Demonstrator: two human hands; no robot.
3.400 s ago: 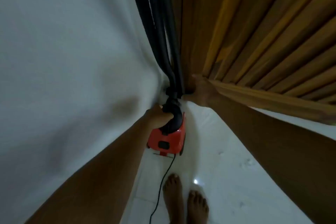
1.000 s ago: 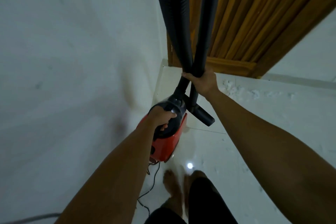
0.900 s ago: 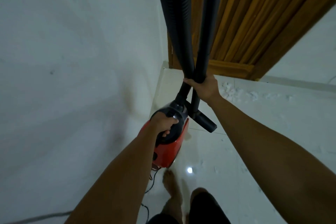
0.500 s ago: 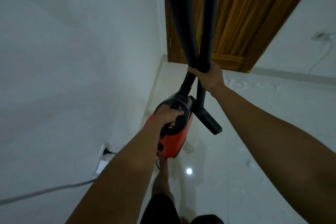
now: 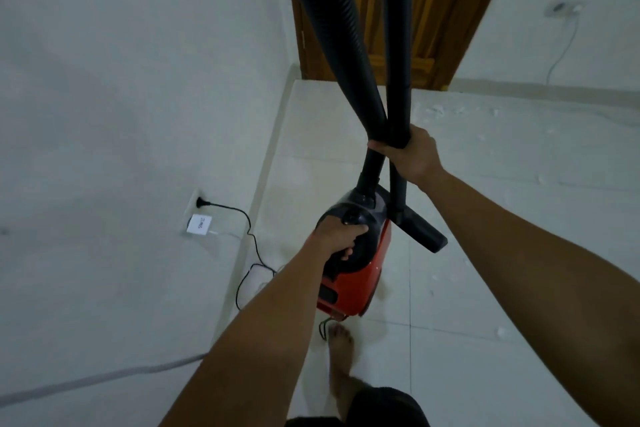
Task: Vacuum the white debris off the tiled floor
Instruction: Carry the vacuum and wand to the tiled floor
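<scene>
Vacuum point(image 5: 356, 274), carried: left hand point(image 5: 341, 236) clenched on it, right hand point(image 5: 414, 156) clasping hose point(image 5: 346, 55) and tube point(image 5: 398, 80) (debris point(image 5: 434, 111) at 1 o'clock); risk, cord point(image 5: 247, 263) snagging foot point(image 5: 341, 343).

A dim white wall point(image 5: 104, 80) at left bears a socket point(image 5: 199, 203); pale tiled floor point(image 5: 519, 253); wooden door point(image 5: 443, 10) beyond.

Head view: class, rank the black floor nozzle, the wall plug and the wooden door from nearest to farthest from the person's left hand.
1. Black floor nozzle, just right of the left hand gripping the red vacuum, on the wand the right hand grips.
2. Wall plug, low on the left wall.
3. Wooden door, far ahead.
</scene>
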